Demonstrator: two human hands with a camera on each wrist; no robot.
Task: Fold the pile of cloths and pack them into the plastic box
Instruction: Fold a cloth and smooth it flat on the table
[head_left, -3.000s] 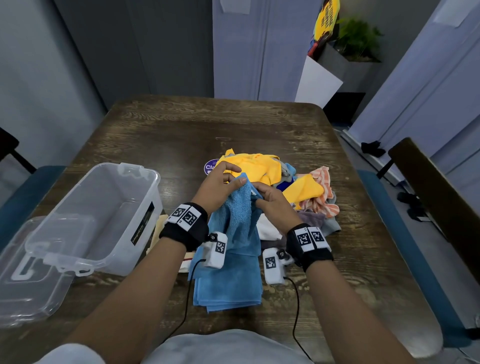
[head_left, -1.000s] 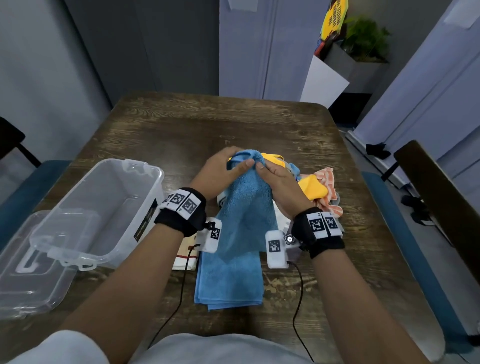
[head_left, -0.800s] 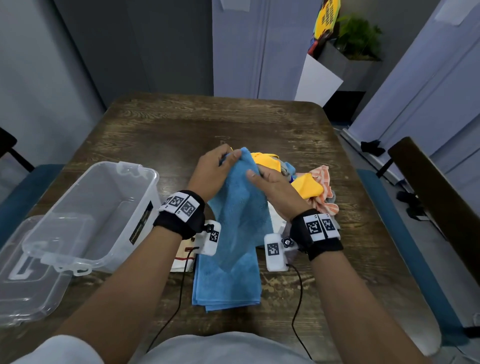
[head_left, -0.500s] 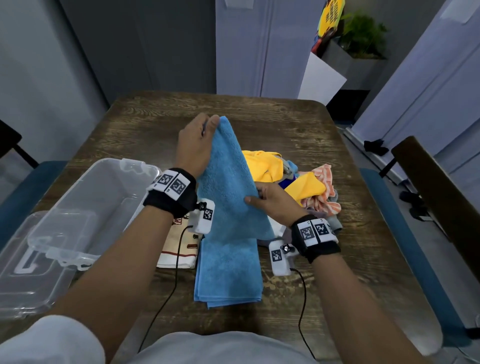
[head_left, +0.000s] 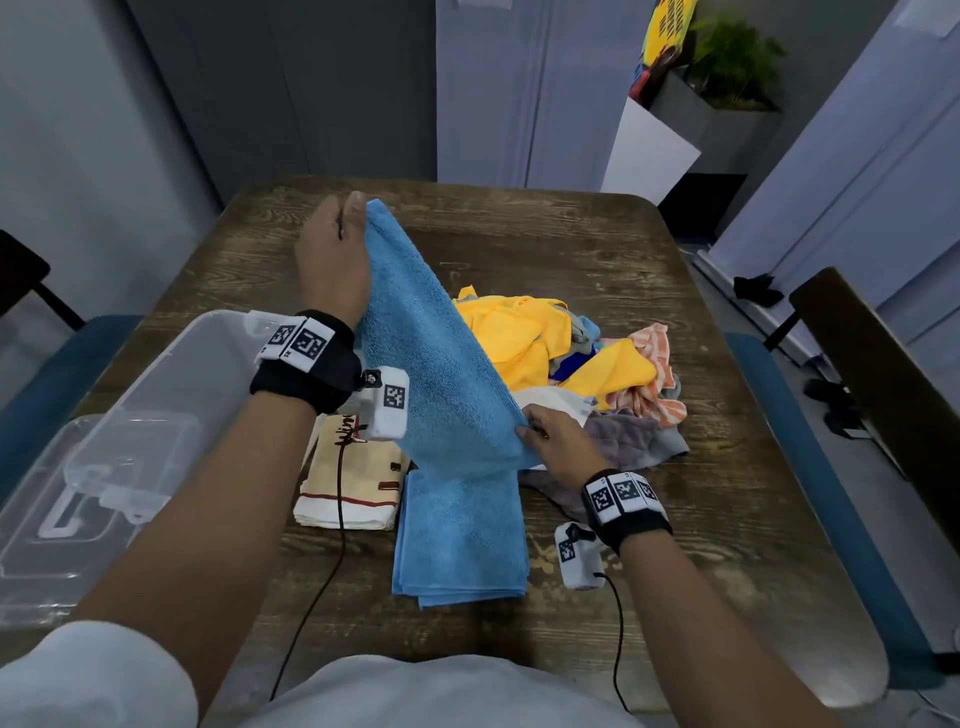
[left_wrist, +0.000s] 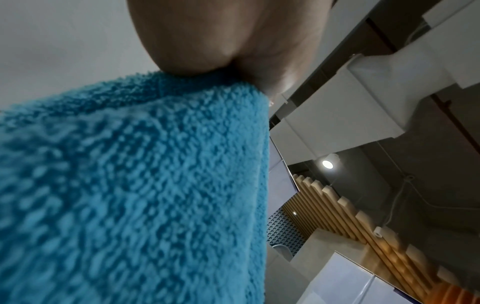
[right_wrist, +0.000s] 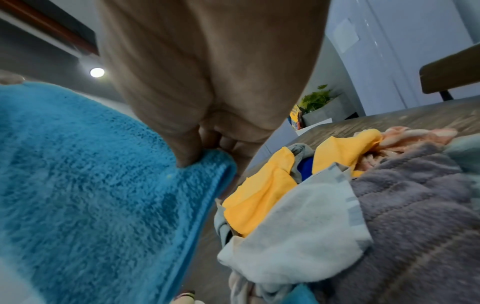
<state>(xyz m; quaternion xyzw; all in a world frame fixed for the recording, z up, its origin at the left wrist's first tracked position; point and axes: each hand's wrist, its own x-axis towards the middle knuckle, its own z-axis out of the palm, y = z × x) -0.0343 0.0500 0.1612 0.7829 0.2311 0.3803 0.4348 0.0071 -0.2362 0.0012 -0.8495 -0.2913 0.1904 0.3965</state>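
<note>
A blue towel (head_left: 441, 374) hangs stretched on a slant above the table. My left hand (head_left: 335, 254) pinches its top corner, raised high over the table; the wrist view shows the towel (left_wrist: 135, 185) under my thumb. Lower and to the right, my right hand (head_left: 553, 436) pinches the towel's other corner, its thumb pressed on the towel's edge (right_wrist: 207, 164). A folded blue cloth (head_left: 462, 540) lies flat beneath the towel. The pile of cloths (head_left: 576, 374), yellow, striped orange, white and grey, sits right of it. The clear plastic box (head_left: 171, 395) stands at the left.
A folded cream cloth with red stripes (head_left: 353, 478) lies between the box and the folded blue cloth. The box lid (head_left: 47, 540) lies at the table's near left. A dark chair back (head_left: 878, 374) stands at the right. Cables run from both wrist cameras toward my body.
The two hands held the towel together over the pile, then drew apart: my left hand rose up and to the far left with one corner, my right hand slid down the edge toward me.
</note>
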